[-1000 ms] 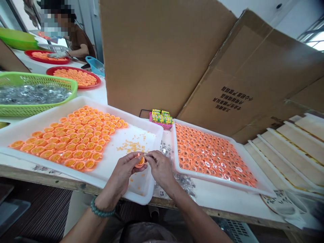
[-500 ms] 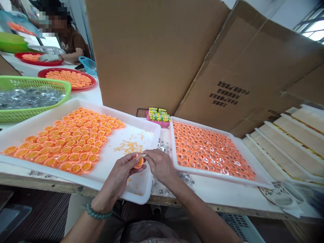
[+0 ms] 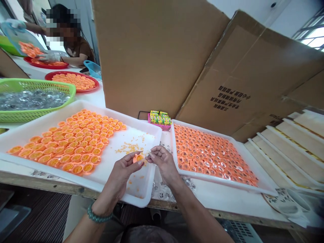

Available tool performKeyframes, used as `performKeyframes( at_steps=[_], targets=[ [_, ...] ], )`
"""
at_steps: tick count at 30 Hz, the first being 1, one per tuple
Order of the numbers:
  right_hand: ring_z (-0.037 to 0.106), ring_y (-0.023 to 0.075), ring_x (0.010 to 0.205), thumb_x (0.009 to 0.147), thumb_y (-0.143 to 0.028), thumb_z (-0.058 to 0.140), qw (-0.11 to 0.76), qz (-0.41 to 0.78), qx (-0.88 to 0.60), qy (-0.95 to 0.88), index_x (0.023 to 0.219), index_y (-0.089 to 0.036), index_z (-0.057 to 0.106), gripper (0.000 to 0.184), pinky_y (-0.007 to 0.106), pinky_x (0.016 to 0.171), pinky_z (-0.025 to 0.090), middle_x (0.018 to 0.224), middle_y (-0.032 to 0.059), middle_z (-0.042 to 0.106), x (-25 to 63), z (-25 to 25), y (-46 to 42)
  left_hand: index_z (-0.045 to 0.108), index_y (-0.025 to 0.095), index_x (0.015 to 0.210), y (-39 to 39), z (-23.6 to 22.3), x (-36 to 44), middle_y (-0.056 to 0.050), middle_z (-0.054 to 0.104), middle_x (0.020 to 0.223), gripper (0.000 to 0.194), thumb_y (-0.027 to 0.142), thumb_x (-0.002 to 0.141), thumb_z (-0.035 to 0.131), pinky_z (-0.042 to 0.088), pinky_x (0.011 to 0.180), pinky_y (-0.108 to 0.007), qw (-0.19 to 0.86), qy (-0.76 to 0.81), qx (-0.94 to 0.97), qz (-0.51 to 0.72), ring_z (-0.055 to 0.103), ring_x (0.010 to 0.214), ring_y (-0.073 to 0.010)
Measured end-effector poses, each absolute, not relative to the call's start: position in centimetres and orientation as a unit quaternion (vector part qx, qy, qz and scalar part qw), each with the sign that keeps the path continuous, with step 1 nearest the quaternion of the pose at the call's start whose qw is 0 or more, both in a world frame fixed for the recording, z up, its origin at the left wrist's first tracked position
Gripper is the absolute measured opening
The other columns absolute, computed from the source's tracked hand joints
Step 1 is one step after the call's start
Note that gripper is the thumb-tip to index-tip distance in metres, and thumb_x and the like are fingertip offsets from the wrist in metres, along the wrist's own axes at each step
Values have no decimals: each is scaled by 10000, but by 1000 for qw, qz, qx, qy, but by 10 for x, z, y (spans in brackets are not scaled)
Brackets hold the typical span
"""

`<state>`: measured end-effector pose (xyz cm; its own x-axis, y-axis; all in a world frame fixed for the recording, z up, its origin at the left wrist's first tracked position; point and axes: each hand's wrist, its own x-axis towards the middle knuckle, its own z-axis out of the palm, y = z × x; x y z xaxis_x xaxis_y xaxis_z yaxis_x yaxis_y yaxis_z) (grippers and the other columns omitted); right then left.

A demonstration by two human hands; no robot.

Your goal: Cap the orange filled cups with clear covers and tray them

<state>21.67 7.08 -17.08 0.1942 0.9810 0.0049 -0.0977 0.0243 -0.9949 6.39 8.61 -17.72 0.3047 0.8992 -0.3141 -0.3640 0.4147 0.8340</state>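
My left hand (image 3: 124, 170) pinches a small orange cup (image 3: 137, 158) over the near right corner of a white tray (image 3: 149, 189). That tray holds several rows of orange cups (image 3: 73, 143) filled with yellow bits, plus loose yellow crumbs (image 3: 129, 147). My right hand (image 3: 162, 162) is right beside the cup, fingertips pinched at its rim; what they hold is too small to name. A second white tray (image 3: 265, 190) to the right is packed with orange cups (image 3: 210, 155) with shiny tops. Clear lids (image 3: 162, 189) lie on the table between the trays.
Big cardboard sheets (image 3: 162, 50) stand behind the trays. A small pink basket (image 3: 159, 119) of yellow packets sits at their foot. A green basket (image 3: 32, 98) of clear pieces and red plates (image 3: 73, 81) stand at the left. A gloved person (image 3: 65, 37) works at the far left. Stacked trays (image 3: 291, 148) lie at the right.
My right hand's fingers have loosened and shifted slightly off the cup's top. The cup stays in my left hand. The person at the far left has lifted a container of orange pieces.
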Motion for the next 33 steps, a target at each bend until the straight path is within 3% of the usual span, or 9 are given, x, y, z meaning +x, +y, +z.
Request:
performKeyframes(
  at_steps=[4, 15, 25, 33],
  targets=[
    [599, 146, 794, 720, -287, 669, 571, 440, -531, -445, 956, -198, 653, 253, 289, 781, 470, 802, 15, 632, 217, -174, 70, 654, 173, 1037, 84, -179, 65, -58, 704, 949, 527, 224, 542, 827, 468, 801, -276, 742, 394, 339, 423, 633, 849, -178],
    [570, 111, 597, 676, -318, 716, 543, 488, -556, -398, 829, -170, 705, 213, 250, 612, 472, 669, 10, 650, 211, -168, 61, 653, 166, 1040, 82, -179, 65, -53, 713, 883, 480, 234, 586, 793, 473, 785, -283, 732, 377, 387, 415, 643, 854, -201],
    [556, 98, 577, 699, -335, 699, 542, 492, -558, -391, 791, -158, 683, 200, 222, 574, 460, 668, 7, 643, 195, -173, 59, 598, 157, 1151, 84, -193, 64, -60, 706, 952, 477, 236, 689, 688, 473, 833, -351, 697, 389, 464, 383, 642, 888, -231],
    [548, 99, 586, 696, -309, 704, 520, 489, -557, -425, 744, -159, 678, 159, 221, 566, 452, 704, 13, 651, 199, -170, 62, 576, 140, 1197, 81, -189, 64, -74, 703, 961, 504, 274, 720, 665, 480, 805, -333, 686, 370, 500, 377, 637, 863, -222]
  ],
)
